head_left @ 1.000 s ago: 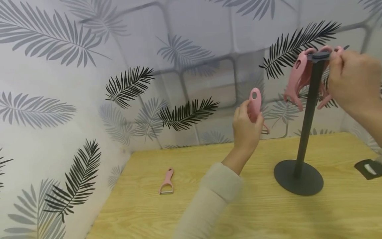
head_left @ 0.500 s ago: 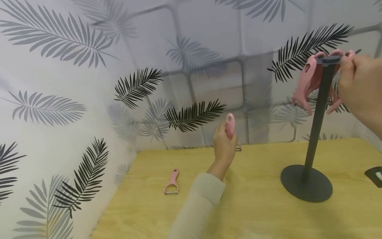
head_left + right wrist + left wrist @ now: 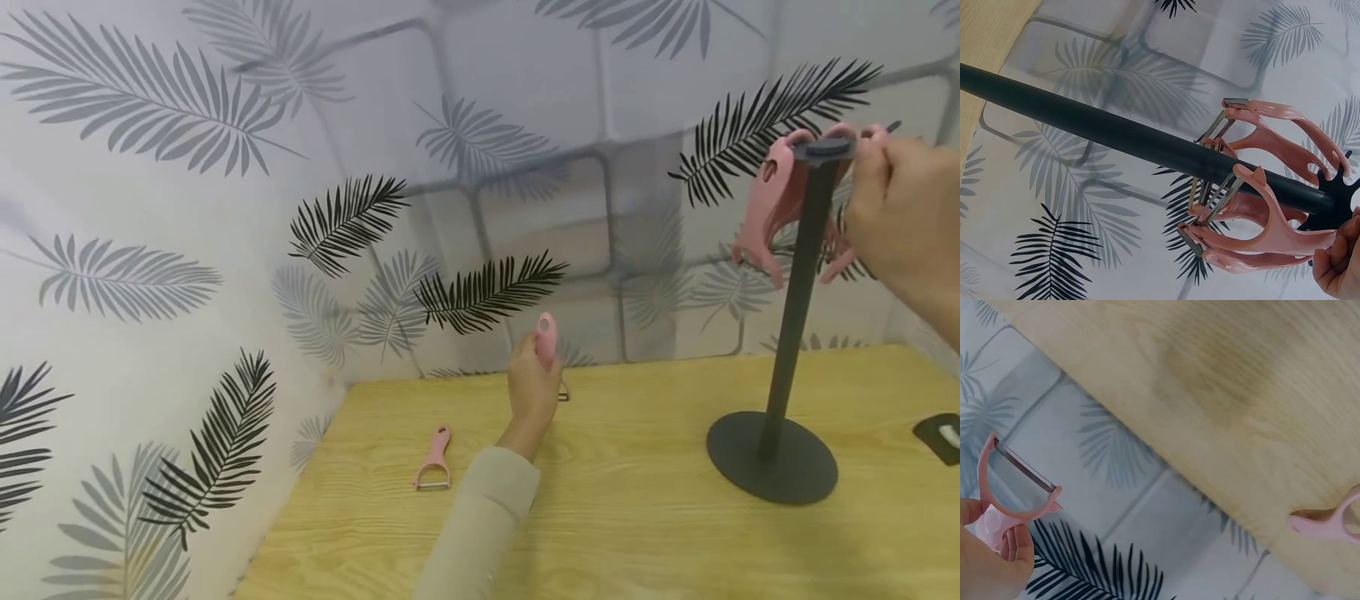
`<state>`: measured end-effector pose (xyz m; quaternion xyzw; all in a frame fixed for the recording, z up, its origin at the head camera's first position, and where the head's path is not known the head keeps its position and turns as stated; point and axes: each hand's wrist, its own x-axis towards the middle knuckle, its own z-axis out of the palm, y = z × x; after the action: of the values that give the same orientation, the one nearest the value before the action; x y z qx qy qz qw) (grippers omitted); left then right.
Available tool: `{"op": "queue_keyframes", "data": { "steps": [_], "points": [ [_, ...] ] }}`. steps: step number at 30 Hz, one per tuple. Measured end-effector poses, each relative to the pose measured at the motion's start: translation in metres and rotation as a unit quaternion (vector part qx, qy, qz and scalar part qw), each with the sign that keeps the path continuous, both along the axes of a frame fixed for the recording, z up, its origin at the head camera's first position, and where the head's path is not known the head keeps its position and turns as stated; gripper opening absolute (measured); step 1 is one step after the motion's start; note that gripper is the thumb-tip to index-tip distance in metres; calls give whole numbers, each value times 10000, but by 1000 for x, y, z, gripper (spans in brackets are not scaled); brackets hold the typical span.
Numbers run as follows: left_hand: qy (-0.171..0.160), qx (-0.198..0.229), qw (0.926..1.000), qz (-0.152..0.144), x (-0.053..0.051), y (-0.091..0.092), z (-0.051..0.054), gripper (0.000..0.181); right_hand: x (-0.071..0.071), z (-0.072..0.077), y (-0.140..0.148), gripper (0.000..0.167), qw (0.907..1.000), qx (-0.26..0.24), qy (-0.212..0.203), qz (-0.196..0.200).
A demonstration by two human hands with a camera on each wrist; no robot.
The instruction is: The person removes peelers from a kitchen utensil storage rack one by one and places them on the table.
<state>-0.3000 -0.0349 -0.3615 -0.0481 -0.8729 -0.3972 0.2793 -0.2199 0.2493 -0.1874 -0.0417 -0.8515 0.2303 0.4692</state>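
Observation:
A pink peeler [image 3: 546,335] is gripped by its handle in my left hand [image 3: 531,390], above the table's back edge. The left wrist view shows its metal blade [image 3: 1025,467] pointing away from the fingers. My right hand [image 3: 907,208] grips the top of a black stand [image 3: 797,292], fingers curled beside the hook plate. Several pink peelers [image 3: 1272,219] hang by their handle holes from this plate, blades down. The right wrist view shows the fingers [image 3: 1338,253] close against one handle; exactly what they hold there is partly hidden.
Another pink peeler [image 3: 437,458] lies on the wooden table [image 3: 622,517], left of my left arm. The stand's round black base [image 3: 772,458] rests toward the right. Further right lies a flat black item [image 3: 937,437] with a white patch. Leaf-patterned covering [image 3: 480,208] rises behind the table.
My left hand has carried the peeler left and down, away from the stand toward the table's back edge. The right hand stays at the stand's top. The head view has shifted slightly.

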Motion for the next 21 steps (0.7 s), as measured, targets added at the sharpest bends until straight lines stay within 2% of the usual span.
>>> {"op": "queue_keyframes", "data": {
  "steps": [3,7,11,14,21],
  "points": [
    [-195,-120,9997,99,0,-5,-9,40,0,2,0,50,10000,35,21,1],
    [-472,-276,9984,162,-1,-14,-21,40,2,2,2,50,9998,-18,-183,39],
    [-728,-234,9969,174,-1,-25,-32,41,2,2,2,50,9996,-21,-277,27],
    [-925,-197,9952,256,-1,-33,-39,42,1,2,2,50,9998,-6,-209,-18],
    [-1081,-277,9927,446,0,-51,-51,40,0,0,4,49,10000,4,3,4]
  ]
}}
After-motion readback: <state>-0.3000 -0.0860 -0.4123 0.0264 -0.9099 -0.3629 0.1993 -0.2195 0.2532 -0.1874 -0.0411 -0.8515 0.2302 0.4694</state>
